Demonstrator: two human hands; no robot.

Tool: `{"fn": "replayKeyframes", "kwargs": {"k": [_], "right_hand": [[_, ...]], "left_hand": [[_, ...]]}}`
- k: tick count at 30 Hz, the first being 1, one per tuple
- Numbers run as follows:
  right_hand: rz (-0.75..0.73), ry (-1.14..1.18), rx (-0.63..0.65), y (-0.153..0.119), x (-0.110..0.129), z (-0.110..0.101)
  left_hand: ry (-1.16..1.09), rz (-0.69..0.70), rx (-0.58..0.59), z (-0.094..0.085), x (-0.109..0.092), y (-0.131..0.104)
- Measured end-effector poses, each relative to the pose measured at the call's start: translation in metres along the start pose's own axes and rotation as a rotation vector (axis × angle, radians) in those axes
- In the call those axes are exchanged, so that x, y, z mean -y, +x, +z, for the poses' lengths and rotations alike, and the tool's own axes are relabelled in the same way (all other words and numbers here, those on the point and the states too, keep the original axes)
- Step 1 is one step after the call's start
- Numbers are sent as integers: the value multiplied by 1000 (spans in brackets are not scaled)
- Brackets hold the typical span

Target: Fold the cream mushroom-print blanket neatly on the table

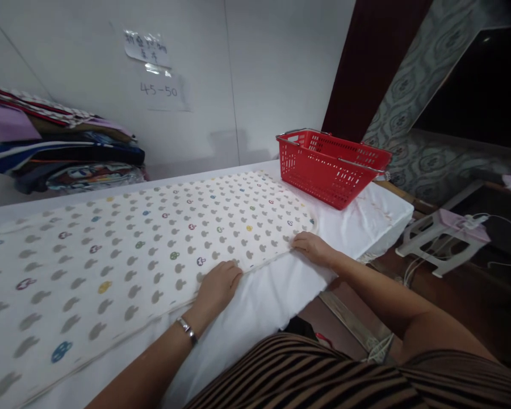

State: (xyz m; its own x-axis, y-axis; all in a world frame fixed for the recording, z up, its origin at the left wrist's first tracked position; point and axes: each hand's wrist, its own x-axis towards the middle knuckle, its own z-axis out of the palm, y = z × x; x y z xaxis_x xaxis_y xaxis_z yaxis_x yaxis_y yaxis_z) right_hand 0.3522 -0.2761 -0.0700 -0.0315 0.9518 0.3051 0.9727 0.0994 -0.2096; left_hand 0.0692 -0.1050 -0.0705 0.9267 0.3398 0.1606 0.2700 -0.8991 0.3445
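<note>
A long white blanket (153, 238) printed with grey and coloured mushrooms lies spread out flat, running from the left side of the view to near the basket. My left hand (217, 287), with a silver bracelet at the wrist, is closed at the blanket's near edge; its fingertips are partly hidden. Further right, my right hand (314, 249) pinches the same edge close to the right-hand corner. Both hands are low, at the level of the table.
Beneath the blanket is a table with a white cloth (255, 307). A red shopping basket (315, 170) stands at its back right. Folded clothes (68, 142) are stacked at the back left. Paper notes (164, 88) hang on the wall. A plastic stool (445, 238) with cables stands right.
</note>
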Motion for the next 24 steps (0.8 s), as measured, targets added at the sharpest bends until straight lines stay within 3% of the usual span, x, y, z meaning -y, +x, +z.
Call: {"fn": "replayKeyframes", "kwargs": {"k": [6, 15, 19, 24], "right_hand": [[-23, 22, 17, -4, -8, -4], [203, -180, -69, -26, -64, -15], [517, -213, -212, -28, -73, -13], [1015, 23, -170, -15, -80, -12]], "left_hand": [[44, 66, -57, 4, 2, -1], [63, 64, -49, 12, 3, 5], [51, 22, 3, 11, -7, 13], [62, 2, 20, 14, -13, 19]]}}
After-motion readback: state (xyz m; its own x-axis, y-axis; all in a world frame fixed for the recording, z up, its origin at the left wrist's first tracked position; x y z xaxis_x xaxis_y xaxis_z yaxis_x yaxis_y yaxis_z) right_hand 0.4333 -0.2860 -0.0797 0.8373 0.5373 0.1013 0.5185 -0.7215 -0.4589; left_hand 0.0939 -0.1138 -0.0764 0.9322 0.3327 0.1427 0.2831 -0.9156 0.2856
